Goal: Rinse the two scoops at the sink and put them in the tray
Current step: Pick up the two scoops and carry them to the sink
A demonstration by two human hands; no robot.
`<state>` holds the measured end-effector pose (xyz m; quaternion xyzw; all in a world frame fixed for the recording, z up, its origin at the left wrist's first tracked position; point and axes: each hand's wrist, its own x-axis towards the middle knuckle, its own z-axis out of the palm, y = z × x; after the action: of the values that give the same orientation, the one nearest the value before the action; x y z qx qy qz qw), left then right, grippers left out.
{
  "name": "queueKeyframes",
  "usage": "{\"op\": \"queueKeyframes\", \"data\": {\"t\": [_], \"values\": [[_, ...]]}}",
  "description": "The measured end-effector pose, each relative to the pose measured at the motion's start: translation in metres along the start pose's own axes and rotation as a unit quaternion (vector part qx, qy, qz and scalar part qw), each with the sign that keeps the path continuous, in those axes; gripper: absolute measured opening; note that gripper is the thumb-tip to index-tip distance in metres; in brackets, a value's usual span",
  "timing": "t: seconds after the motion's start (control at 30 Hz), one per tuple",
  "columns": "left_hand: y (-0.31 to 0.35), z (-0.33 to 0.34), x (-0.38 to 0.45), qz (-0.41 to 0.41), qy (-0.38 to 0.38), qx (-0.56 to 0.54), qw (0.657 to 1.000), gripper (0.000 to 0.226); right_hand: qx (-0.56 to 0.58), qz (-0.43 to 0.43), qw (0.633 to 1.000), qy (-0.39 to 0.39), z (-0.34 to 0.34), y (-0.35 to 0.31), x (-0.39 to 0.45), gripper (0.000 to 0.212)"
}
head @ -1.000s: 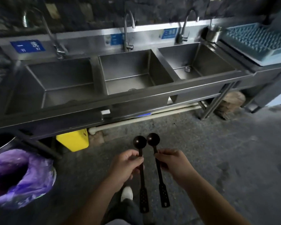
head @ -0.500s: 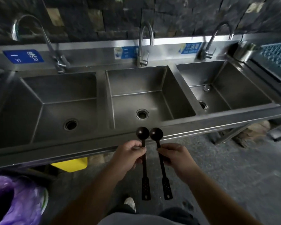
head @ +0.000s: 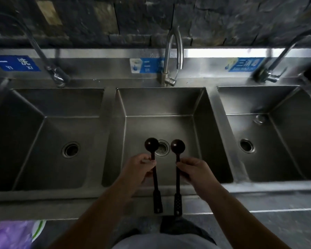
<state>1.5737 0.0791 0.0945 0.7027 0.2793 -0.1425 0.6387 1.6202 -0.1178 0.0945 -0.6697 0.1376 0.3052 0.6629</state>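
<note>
Hands, left (head: 139,168) and right (head: 196,170), each gripped 1 dark long-handled plastic scoop (head: 152,146) (head: 177,147) over the middle steel basin (head: 169,105); advised: bowls under the curved steel tap (head: 174,49), water on.

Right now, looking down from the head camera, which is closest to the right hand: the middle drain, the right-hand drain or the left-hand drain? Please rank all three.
Measured from the right hand:
1. Middle drain, just up and left of it in the centre basin.
2. Right-hand drain, in the basin to its right.
3. Left-hand drain, in the far left basin, beyond the left hand.
</note>
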Motion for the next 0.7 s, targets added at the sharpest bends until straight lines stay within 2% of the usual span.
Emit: {"op": "queueKeyframes", "data": {"t": [0.1,0.2,0.3,0.4,0.5,0.6,0.7], "values": [[0.012,0.01,0.044,-0.046,0.031,-0.038,0.998,0.004,-0.011,0.043,0.999,-0.02,-0.015,-0.02,0.05,0.017],[0.014,0.018,0.089,-0.091,0.051,-0.069,0.992,0.006,-0.029,0.068,0.997,-0.03,-0.024,-0.025,0.102,0.01],[0.001,0.02,0.132,-0.122,0.062,-0.067,0.988,0.011,-0.058,0.09,0.994,-0.017,-0.03,-0.014,0.154,0.012],[-0.029,0.021,0.175,-0.149,0.065,-0.052,0.985,0.01,-0.059,0.128,0.99,0.016,-0.035,0.013,0.205,0.008],[-0.074,0.027,0.221,-0.165,0.079,-0.035,0.983,0.02,-0.082,0.156,0.983,0.057,-0.036,0.053,0.249,0.006],[-0.12,0.032,0.26,-0.179,0.073,0.004,0.981,0.01,-0.118,0.174,0.976,0.062,-0.033,0.095,0.282,0.012],[-0.161,0.036,0.288,-0.207,0.07,0.018,0.976,0.018,-0.116,0.198,0.971,0.074,-0.03,0.13,0.306,0.01]]}}
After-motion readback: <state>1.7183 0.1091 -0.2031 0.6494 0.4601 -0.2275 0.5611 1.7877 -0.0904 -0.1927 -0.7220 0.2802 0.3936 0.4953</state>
